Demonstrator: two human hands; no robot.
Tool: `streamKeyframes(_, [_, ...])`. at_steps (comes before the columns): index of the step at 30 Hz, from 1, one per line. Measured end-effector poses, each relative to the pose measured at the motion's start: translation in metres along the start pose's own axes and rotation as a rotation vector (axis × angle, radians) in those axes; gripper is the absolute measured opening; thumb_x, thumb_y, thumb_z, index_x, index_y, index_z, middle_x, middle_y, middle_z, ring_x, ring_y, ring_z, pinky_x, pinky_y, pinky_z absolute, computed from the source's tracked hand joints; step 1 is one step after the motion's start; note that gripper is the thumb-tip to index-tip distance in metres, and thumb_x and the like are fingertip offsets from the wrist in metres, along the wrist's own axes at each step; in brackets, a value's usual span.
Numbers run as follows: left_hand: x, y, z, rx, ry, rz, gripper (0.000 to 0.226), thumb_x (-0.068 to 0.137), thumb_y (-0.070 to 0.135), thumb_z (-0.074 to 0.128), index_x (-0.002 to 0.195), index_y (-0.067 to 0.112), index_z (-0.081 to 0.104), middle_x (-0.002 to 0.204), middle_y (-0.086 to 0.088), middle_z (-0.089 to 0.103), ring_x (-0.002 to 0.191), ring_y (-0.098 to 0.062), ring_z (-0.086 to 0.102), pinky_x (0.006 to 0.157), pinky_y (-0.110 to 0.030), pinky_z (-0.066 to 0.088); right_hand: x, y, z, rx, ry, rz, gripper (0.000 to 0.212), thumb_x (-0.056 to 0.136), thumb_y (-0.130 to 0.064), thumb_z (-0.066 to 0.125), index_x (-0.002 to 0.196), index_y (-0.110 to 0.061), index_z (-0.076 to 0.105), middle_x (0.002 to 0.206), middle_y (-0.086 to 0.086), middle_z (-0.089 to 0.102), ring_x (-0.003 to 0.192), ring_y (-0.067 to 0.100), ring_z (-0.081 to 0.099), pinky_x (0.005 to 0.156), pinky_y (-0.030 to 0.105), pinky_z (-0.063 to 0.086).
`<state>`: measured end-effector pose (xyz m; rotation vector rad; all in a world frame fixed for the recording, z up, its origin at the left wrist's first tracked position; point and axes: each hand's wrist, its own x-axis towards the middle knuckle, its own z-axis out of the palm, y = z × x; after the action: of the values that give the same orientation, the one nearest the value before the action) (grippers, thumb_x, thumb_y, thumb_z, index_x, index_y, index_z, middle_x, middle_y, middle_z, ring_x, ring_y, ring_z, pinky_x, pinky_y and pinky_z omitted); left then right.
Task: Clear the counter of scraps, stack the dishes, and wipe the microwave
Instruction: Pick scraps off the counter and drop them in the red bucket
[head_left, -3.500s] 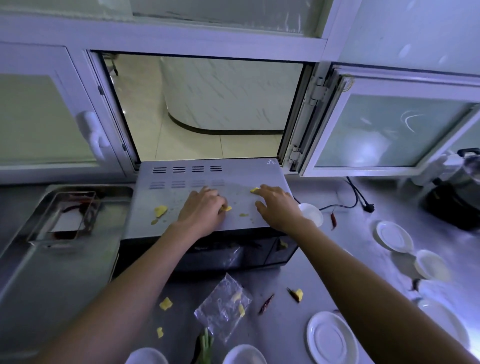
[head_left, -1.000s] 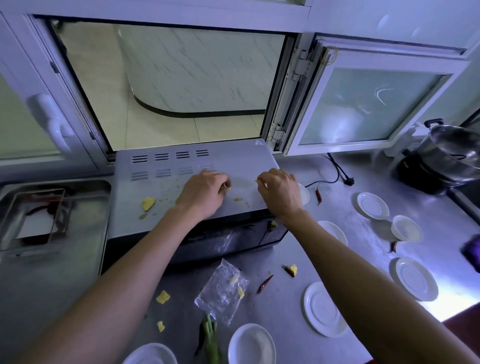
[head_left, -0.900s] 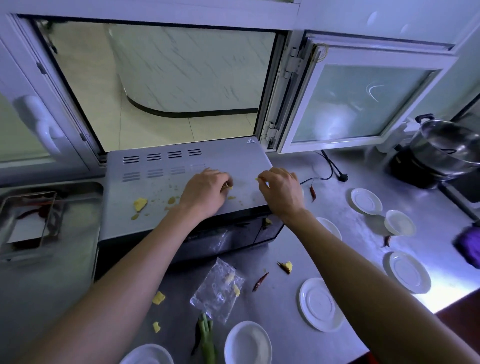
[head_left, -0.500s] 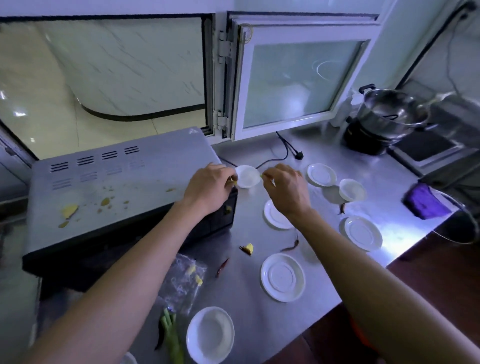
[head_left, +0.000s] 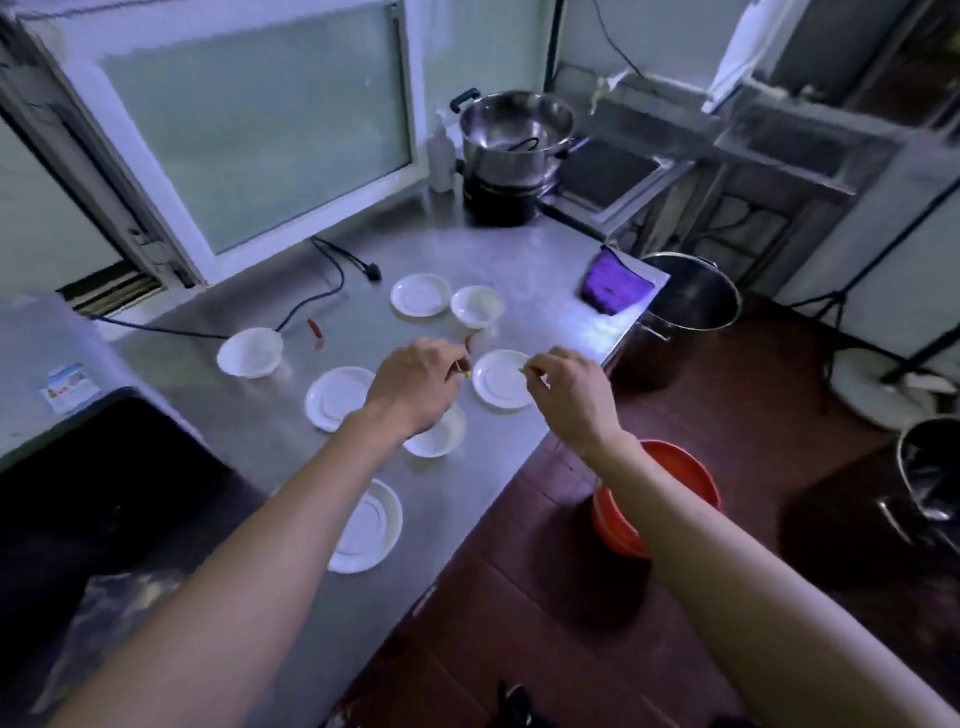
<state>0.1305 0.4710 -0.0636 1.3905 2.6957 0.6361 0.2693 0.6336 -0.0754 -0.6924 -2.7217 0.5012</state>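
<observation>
1. Scraps were in hand: the left hand (head_left: 415, 387) and right hand (head_left: 569, 392) each pinched a small yellow bit above the table's (head_left: 519, 260) right edge.
2. Dishes lay unstacked; the microwave (head_left: 47, 364) sat at the left.
3. Next, judging by position: drop both into the orange bucket (head_left: 691, 483) below.

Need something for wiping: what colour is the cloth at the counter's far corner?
Purple; the cloth shows in the head view.

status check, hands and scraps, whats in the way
Left hand and right hand each pinching a small scrap. Both over counter edge, orange bucket below. Dishes unstacked; red chili still on counter.
</observation>
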Motion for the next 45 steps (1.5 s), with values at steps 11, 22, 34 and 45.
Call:
streamKeyframes(11, [0.074,0.156,0.129,-0.090,-0.276,0.203,0.014,0.090,0.025,0.061,0.101,0.026,0.070,0.103,-0.002,0.070,0.099,-0.027,0.063,0.082,-0.037,0.053,-0.081,0.195,-0.034,-0.045,0.105,0.376,0.013,0.088,-0.022,0.066,0.077,-0.016,0.071,0.079,0.002,0.066,0.075,0.029,0.064,0.062,0.036,0.052])
streamKeyframes(22, [0.180,0.202,0.269,-0.197,-0.488,0.333,0.012,0.092,0.029,0.063,0.103,0.031,0.068,0.104,0.007,0.070,0.100,-0.017,0.062,0.084,-0.035,0.050,-0.066,0.318,-0.004,-0.078,-0.084,0.691,0.015,0.093,-0.026,0.060,0.086,-0.020,0.073,0.086,-0.002,0.066,0.080,0.024,0.063,0.069,0.037,0.051])
streamKeyframes(34, [0.233,0.220,0.405,-0.170,-0.830,0.279,0.013,0.094,0.031,0.062,0.105,0.032,0.066,0.106,0.011,0.066,0.104,-0.016,0.059,0.089,-0.038,0.050,-0.052,0.429,0.069,0.056,-0.231,0.905,0.020,0.096,-0.028,0.057,0.097,-0.016,0.074,0.093,0.002,0.067,0.090,0.025,0.063,0.078,0.041,0.052])
streamKeyframes(45, [0.244,0.222,0.565,-0.142,-0.897,0.197,0.009,0.092,0.028,0.063,0.099,0.034,0.064,0.100,0.015,0.065,0.100,-0.014,0.059,0.081,-0.035,0.050,-0.070,0.532,0.189,0.217,-0.290,0.991,0.018,0.095,-0.029,0.058,0.102,-0.023,0.073,0.094,-0.002,0.066,0.093,0.023,0.063,0.077,0.037,0.052])
